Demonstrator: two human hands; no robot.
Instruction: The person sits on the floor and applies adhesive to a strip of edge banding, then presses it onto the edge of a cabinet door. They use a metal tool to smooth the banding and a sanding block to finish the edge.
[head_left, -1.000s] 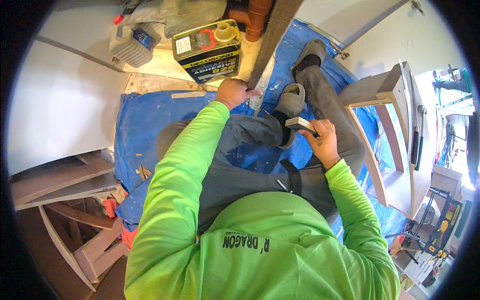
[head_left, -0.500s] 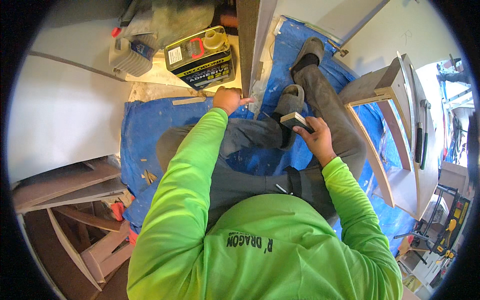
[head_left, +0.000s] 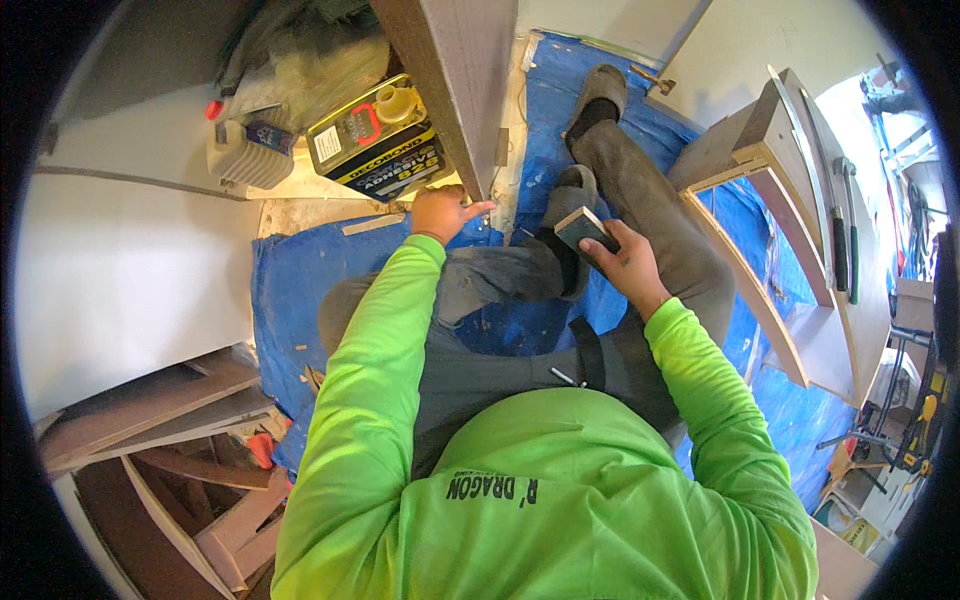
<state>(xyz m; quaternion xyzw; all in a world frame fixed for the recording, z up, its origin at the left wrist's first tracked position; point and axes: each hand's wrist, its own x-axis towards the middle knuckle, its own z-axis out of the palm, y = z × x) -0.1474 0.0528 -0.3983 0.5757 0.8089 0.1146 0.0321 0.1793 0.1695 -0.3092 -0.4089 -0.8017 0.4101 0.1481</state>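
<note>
We see the right hand grasping a block, thumb across its dark upper face and fingers around the near end. The block's far end shows a pale edge and sticks out clear of the hand, tilted, above the nearer slipper.

Our left hand is at the lower end of a brown panel, its thumb stretched out to the right and its other fingers curled in. Those fingertips are hidden, so we cannot tell whether it grips the panel.

Just beyond the left hand we have a black and yellow tin with a red handle and a pale spout. A whitish jug with a red cap stands to the left of the tin. A thin wood strip lies left of the hand, close to the edge of the blue sheet.

We sit on that sheet, legs bent, with a thin white stick at our lap. To our right is a wooden frame with curved sides, and black-handled tools lie along it. Loose boards are heaped to our left.
</note>
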